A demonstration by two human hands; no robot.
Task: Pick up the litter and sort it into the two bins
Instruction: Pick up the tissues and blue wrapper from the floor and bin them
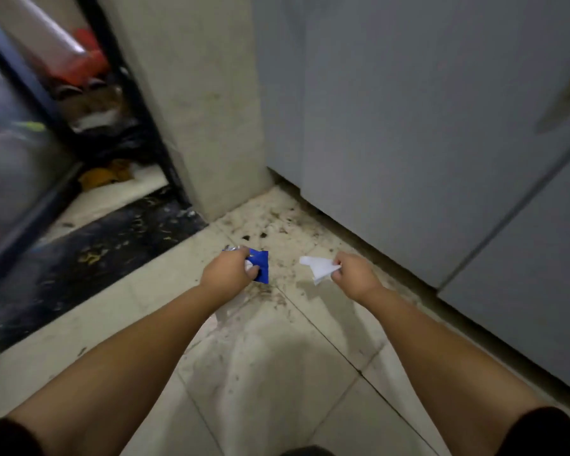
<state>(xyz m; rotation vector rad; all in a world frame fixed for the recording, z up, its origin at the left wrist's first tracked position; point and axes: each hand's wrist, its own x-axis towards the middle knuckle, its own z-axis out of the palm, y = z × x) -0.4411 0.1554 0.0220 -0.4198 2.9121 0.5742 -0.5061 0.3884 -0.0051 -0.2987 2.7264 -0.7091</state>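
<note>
My left hand (228, 270) is closed around a blue wrapper (262, 265), with a bit of crumpled silver and white litter showing at its fingers. My right hand (354, 274) pinches a crumpled white paper (320, 267) that sticks out to the left. Both hands are held out over the pale tiled floor (277, 357), about a hand's width apart. No bin is in view.
A beige pillar (204, 110) rises straight ahead, with a grey cabinet (425, 126) along the right. Dark specks of dirt (270, 225) lie at the pillar's foot. On the left, a black threshold strip (96, 251) and a dark-framed glass door (20, 153) lead to clutter.
</note>
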